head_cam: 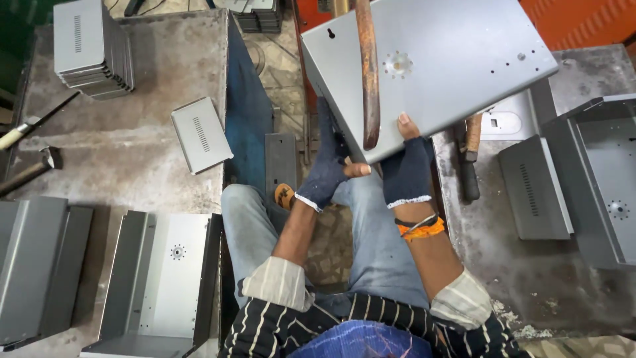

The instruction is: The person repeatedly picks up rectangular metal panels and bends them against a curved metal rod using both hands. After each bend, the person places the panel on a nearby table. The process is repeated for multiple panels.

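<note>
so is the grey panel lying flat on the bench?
No: both gloved hands, left hand and right hand, hold the grey sheet-metal panel tilted above the person's lap, between the two benches.

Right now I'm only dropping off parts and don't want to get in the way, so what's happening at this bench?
A seated person holds a large grey sheet-metal panel tilted over their lap. The left hand and right hand, both in dark fingerless gloves, grip its lower corner. A rusty bent bar lies across the panel's face. On the left table sit a stack of vented plates, a loose vented plate and folded housings. More housings and a hammer lie on the right.
</note>
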